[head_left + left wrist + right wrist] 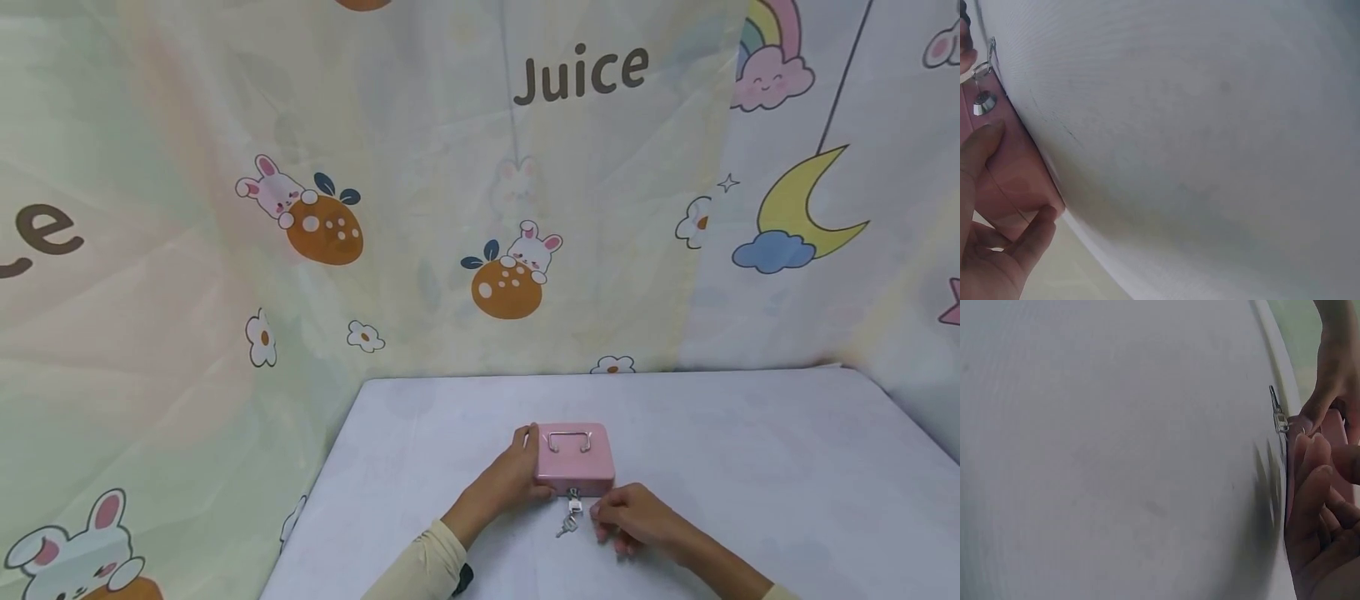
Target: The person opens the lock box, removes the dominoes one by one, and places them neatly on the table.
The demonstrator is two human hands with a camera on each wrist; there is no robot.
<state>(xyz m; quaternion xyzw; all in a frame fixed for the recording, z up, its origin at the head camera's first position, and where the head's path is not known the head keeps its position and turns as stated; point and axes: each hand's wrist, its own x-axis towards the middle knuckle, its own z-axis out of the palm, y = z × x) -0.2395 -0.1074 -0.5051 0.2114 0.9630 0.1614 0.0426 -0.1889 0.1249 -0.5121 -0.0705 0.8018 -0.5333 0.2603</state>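
Observation:
A pink cash box (pixel 576 464) with a wire handle (pixel 570 439) on its lid stands closed on the white table. My left hand (pixel 516 467) grips its left side, thumb on the front face beside the round lock (pixel 985 104), fingers round the side. From the lock hang small silver keys (pixel 572 518) on a ring, with one key reaching down to the tabletop. Just right of the keys is my right hand (pixel 633 518), its fingers loosely bent with nothing visible between them. In the right wrist view its fingertips partly cover the box front.
The table (pixel 697 433) is covered in white cloth. Behind and to the left hangs a printed fabric backdrop (pixel 420 250) with rabbits, oranges and flowers; its lower edge meets the back of the table.

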